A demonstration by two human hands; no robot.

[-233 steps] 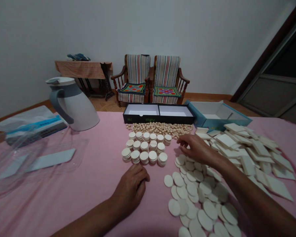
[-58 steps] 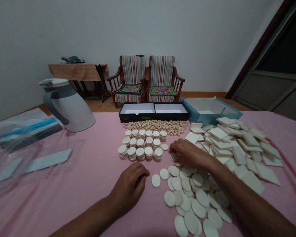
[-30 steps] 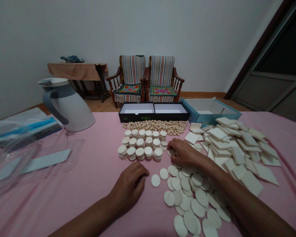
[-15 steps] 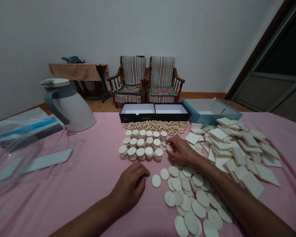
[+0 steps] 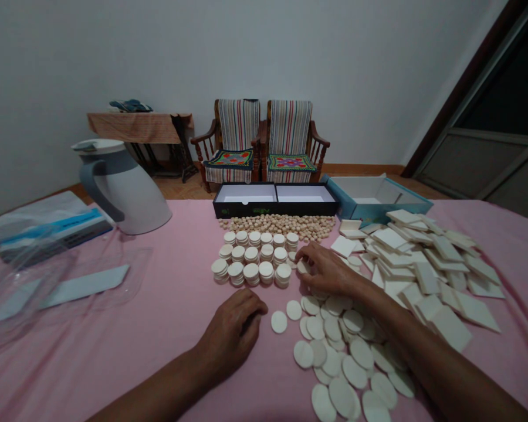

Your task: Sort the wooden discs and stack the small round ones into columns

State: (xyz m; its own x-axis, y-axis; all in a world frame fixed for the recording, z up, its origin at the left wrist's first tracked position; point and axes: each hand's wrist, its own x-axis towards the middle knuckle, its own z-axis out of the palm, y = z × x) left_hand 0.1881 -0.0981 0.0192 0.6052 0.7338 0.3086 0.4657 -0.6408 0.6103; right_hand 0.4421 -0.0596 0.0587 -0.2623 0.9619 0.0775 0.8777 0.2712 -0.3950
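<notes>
Thumb and fingers of my right hand [image 5: 323, 268] are closed on a pale round wooden disc [image 5: 303, 267], low over the table to the right of the stacks. Rows of short disc stacks [image 5: 251, 255] stand to its left. Below my right forearm spreads a loose heap of flat discs [image 5: 354, 371], partly hidden by the arm. My left hand [image 5: 234, 323] rests on the pink cloth in front of the stacks, loosely curled, thumb apart from the fingers, holding nothing visible. A single disc [image 5: 278, 322] lies a little to its right.
Behind the stacks are small round wooden pieces [image 5: 281, 225], a black two-part box [image 5: 275, 209] and a blue box [image 5: 378, 206]. Square pale tiles [image 5: 435, 264] are piled at right. A white-grey jug [image 5: 134, 196] and clear plastic packaging [image 5: 134, 275] are on the left.
My right hand stays almost in place, with only a very slight shift around the disc. The left hand, stacks and heaps look unchanged.
</notes>
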